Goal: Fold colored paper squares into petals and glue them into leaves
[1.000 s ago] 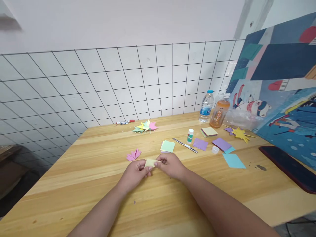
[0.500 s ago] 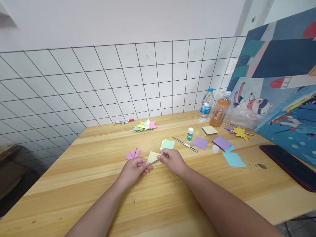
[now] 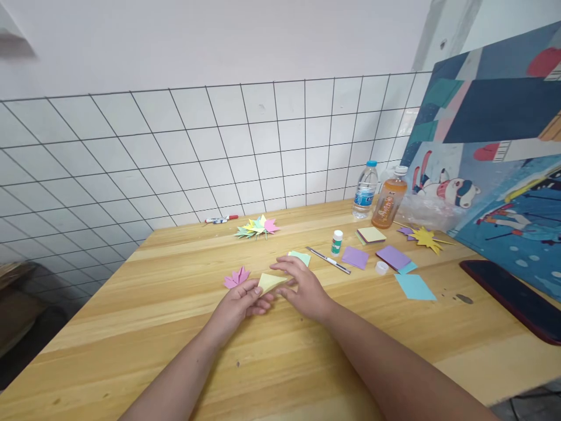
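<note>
Left hand (image 3: 240, 303) is pinching a folded pale-yellow paper piece (image 3: 268, 282) over the light-wood table (image 3: 175, 263); right hand (image 3: 308, 293) is hovering spread at its right tip, contact unclear. Probably mid-fold; next move's needing a right-hand pinch.

My left forearm (image 3: 179, 368) and right forearm (image 3: 385, 356) angle inward from below, bare. Left hand (image 3: 239, 304) pinching, thumb (image 3: 251, 297) over bent fingers (image 3: 263, 304); right hand (image 3: 307, 292) just beside, fingers arched, parted from thumb.
</note>
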